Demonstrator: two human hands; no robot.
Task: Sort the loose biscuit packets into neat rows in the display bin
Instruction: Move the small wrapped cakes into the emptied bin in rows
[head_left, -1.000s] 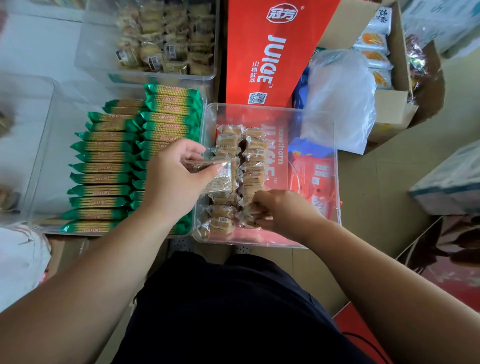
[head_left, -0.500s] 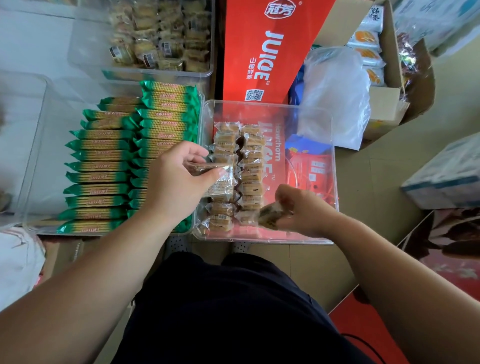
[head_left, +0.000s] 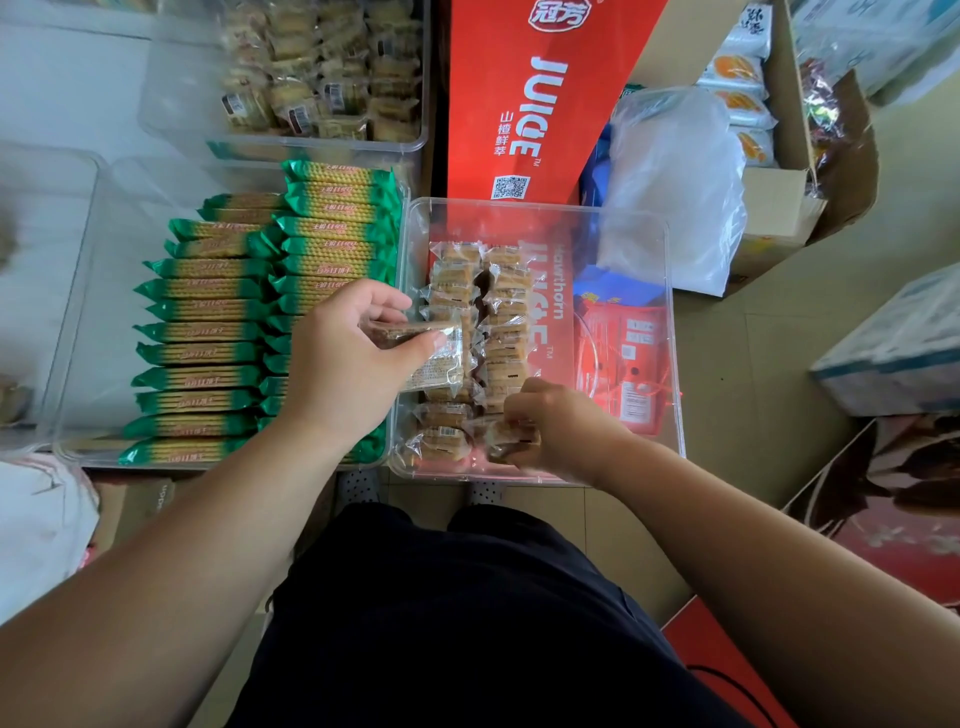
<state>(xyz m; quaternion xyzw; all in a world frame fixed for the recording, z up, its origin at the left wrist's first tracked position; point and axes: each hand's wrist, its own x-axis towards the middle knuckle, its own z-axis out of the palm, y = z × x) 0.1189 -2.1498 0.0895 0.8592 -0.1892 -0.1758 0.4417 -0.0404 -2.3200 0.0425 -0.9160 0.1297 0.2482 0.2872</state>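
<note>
Beige tiled floor bears open cardboard box and pale carton, apart.

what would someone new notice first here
The tall red juice box at top centre, then the rows of green packets on the left. In the middle, the left hand holds a clear-wrapped biscuit packet over the display bin, while the right hand pinches a second packet at its near end.

The clear plastic display bin holds two rows of biscuit packets, tan biscuits in clear wrap, along its left side. The left hand pinches a flat packet above the left row. The right hand grips a second packet, seemingly at the right row's near end.
</note>
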